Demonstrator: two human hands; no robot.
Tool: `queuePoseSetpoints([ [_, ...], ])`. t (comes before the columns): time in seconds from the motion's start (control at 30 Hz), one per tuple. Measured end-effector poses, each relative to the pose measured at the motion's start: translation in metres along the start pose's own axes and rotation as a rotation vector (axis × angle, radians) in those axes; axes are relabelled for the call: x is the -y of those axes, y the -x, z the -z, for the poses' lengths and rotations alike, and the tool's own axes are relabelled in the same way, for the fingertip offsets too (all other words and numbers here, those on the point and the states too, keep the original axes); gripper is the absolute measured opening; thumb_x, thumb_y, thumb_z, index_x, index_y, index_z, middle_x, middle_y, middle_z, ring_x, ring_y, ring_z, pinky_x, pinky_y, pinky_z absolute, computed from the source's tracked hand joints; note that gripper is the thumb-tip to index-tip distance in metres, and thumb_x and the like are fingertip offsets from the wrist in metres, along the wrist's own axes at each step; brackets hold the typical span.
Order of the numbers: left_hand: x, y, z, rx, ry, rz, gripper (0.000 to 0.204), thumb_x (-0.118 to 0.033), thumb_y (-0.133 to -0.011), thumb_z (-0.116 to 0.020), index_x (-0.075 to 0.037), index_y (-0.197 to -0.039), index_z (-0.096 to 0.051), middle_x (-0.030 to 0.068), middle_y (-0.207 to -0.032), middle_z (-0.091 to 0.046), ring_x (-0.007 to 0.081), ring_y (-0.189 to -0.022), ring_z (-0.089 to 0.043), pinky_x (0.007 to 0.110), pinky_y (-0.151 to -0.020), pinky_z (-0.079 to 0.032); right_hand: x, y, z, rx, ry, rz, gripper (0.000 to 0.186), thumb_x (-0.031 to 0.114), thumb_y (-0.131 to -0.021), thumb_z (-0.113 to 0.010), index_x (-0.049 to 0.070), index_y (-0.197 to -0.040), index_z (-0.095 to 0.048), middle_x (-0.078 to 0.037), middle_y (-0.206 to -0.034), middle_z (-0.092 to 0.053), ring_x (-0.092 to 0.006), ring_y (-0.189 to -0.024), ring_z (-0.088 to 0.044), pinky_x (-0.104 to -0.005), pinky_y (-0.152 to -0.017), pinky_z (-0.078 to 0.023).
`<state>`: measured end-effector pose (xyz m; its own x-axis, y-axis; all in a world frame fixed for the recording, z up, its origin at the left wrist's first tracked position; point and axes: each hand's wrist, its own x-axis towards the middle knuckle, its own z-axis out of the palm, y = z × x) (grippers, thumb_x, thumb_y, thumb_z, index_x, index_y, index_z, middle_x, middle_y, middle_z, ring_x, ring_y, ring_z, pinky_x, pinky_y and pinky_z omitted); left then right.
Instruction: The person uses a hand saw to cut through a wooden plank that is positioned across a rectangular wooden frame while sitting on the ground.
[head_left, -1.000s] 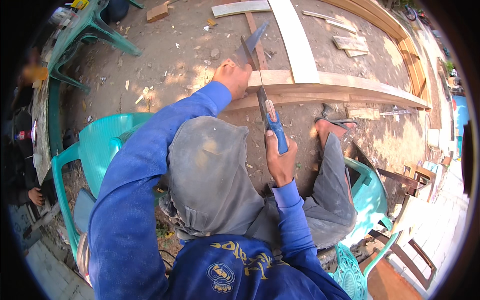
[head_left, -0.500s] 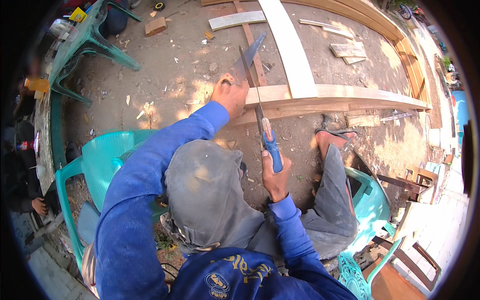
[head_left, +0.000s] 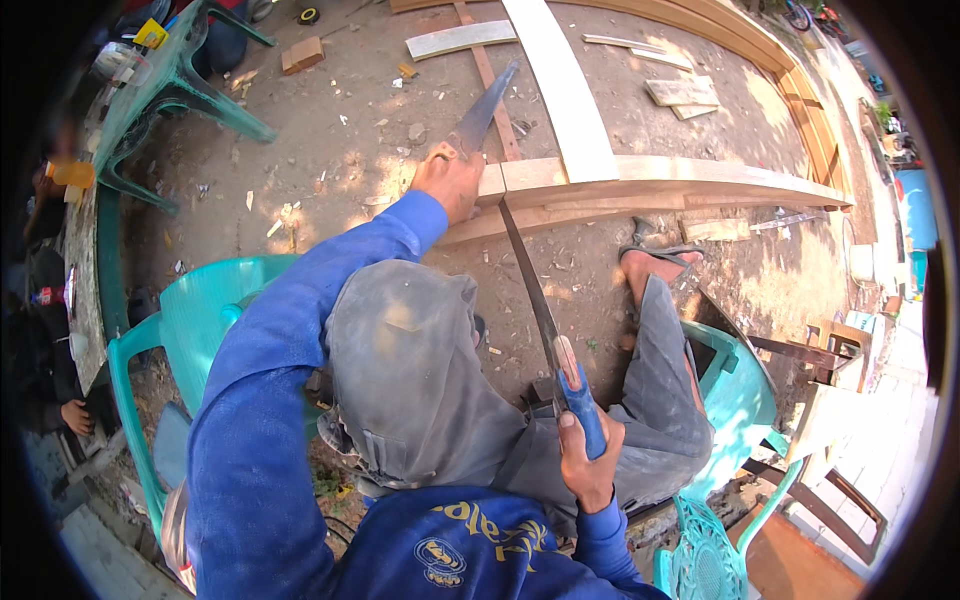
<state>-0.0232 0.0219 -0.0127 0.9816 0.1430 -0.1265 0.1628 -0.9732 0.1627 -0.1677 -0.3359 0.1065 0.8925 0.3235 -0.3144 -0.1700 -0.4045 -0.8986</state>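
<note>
Handsaw [head_left: 525, 265] is seen set in a cut across a long, pale curved beam [head_left: 660, 180], which rests low over the dirt ground [head_left: 330, 140] ahead of the person. The blade's long axis runs from the blue handle [head_left: 583, 415], close to the body at the lower middle of the view, up and slightly leftward through the beam, with the tip showing beyond it on the far side. The handle is clenched in the right hand [head_left: 587, 455], fingers wrapped fully round it, so the beam lies well forward of that grip along the blade's own line. The left hand [head_left: 448, 180] is pressed down on the beam's near end, just left of the cut and touching the wood beside the blade; it is the nearer hand to the cut, and whether its fingers curl under the edge cannot be told. A short end of the beam lies between that hand and the blade. A flat white plank [head_left: 560, 90] is laid across the beam just right of the cut, running away toward the top of the view. A sandalled foot [head_left: 655, 258] is planted on the ground just below the beam, right of the blade. Green plastic chairs [head_left: 190, 300] stand at the left and lower right, wood offcuts [head_left: 685, 92] are scattered on the dirt, and a long wooden frame [head_left: 790, 70] curves along the upper right.
</note>
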Motion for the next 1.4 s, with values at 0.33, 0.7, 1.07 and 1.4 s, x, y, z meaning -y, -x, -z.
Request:
queuePoseSetpoints([
  [0.33, -0.014, -0.004, 0.019, 0.052, 0.013, 0.007, 0.059, -0.030, -0.075, -0.087, -0.004, -0.118, -0.058, 0.0199, -0.105, -0.073, 0.0411, -0.103, -0.070, 0.050, -0.088, -0.057, -0.067, -0.149, -0.085, -0.139, -0.002, 0.352, 0.022, 0.019, -0.093, -0.068, -0.001, -0.083, -0.067, -0.012, -0.059, -0.056, -0.0124, -0.056, -0.054, -0.0357, -0.054, -0.045],
  [0.7, 0.001, -0.003, 0.002, 0.060, 0.011, 0.016, 0.067, -0.034, -0.074, -0.087, -0.006, -0.124, -0.053, 0.0205, -0.119, -0.069, 0.0473, -0.103, -0.068, 0.054, -0.090, -0.055, -0.017, -0.034, -0.026, 0.014, 0.035, 0.064, 0.022, 0.017, -0.093, -0.068, -0.001, -0.082, -0.067, -0.007, -0.058, -0.056, -0.0089, -0.057, -0.054, -0.0313, -0.054, -0.044],
  [1.07, -0.015, -0.006, 0.005, 0.013, 0.018, -0.042, 0.066, -0.030, -0.076, -0.086, -0.003, -0.125, -0.051, 0.0262, -0.108, -0.070, 0.0470, -0.094, -0.070, 0.053, -0.081, -0.057, -0.013, -0.142, -0.082, -0.119, 0.050, 0.205, 0.030, 0.020, -0.095, -0.068, -0.002, -0.075, -0.061, -0.009, -0.055, -0.052, -0.0103, -0.053, -0.046, -0.0354, -0.050, -0.038],
  [1.4, -0.009, 0.001, 0.008, 0.047, 0.010, 0.000, 0.067, -0.032, -0.074, -0.087, -0.003, -0.125, -0.053, 0.0232, -0.116, -0.069, 0.0475, -0.096, -0.070, 0.053, -0.083, -0.058, -0.005, 0.022, 0.008, -0.014, 0.096, 0.071, 0.025, 0.020, -0.090, -0.068, -0.004, -0.095, -0.072, -0.007, -0.059, -0.056, -0.0078, -0.058, -0.053, -0.0307, -0.054, -0.045],
])
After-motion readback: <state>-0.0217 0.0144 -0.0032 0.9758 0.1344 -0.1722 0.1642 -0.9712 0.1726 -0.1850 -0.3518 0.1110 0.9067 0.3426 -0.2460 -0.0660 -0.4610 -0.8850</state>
